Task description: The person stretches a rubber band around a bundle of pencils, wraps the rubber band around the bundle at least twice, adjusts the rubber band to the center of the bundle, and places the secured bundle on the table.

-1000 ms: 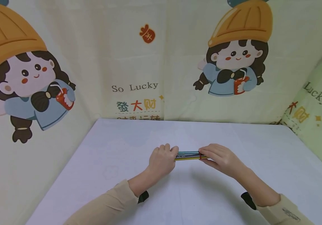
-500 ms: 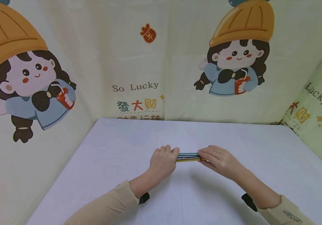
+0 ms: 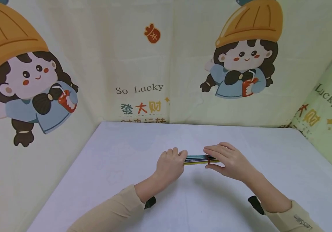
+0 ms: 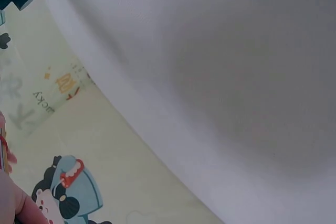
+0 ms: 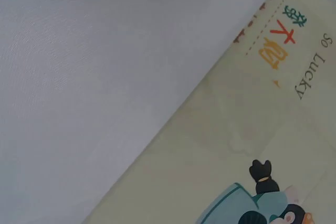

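Head view: pens (image 3: 196, 159) hover above the worktop (image 3: 110, 145), left hand (image 3: 170, 165) gripping one end, right hand (image 3: 233, 162) wide around the other, contact unclear! Should the left grip slacken, they could splay or drop; a rightward tug might slip the red band (image 3: 208, 161) off. The right hand hides their tips; the printed backdrop (image 3: 186, 64) rises beyond. Left wrist: pens peek in at left. Right wrist: just worktop and backdrop, no hands.

place: curtained-off spot, room type unclear | cartoon-print curtain (image 3: 189, 64) (lettered "So Lucky") beyond white table (image 3: 200, 203)
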{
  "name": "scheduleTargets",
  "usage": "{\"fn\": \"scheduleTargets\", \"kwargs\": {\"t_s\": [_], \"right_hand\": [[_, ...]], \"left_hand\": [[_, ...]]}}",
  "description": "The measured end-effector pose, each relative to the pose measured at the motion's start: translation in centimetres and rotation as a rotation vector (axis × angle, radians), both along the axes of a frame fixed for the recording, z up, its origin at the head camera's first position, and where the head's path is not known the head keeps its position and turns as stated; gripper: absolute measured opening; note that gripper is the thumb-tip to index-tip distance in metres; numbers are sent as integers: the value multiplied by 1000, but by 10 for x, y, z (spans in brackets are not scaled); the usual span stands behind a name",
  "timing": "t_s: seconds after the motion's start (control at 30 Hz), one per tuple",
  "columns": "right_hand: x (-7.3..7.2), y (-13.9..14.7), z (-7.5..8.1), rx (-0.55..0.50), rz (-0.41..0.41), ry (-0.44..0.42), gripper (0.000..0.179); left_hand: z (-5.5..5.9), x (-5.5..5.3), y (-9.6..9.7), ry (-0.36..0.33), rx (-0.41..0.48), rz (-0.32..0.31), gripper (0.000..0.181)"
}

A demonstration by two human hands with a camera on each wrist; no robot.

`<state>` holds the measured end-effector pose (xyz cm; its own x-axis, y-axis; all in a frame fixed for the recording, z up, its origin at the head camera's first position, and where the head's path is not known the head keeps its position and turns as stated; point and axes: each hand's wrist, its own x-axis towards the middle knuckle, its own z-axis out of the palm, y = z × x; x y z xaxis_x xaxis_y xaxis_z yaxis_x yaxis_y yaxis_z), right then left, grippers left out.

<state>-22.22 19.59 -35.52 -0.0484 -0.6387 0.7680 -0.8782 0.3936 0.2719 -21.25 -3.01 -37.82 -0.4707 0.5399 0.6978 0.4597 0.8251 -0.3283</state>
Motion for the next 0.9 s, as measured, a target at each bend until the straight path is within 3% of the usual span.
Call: {"fn": "scheduleTargets", "kwargs": {"t_s": [0.17, 0.57, 0.9], "right_hand": [[-3, 7, -1, 21, 32, 50, 31], [1, 0, -4, 40, 42, 57, 32], [1, -5, -5, 10, 99, 108, 33]], "left_hand": [[-1, -2, -3, -7, -2, -2, 13], [0, 3, -2, -6, 11, 5, 14], [0, 4, 1, 14, -13, 8, 14]]}}
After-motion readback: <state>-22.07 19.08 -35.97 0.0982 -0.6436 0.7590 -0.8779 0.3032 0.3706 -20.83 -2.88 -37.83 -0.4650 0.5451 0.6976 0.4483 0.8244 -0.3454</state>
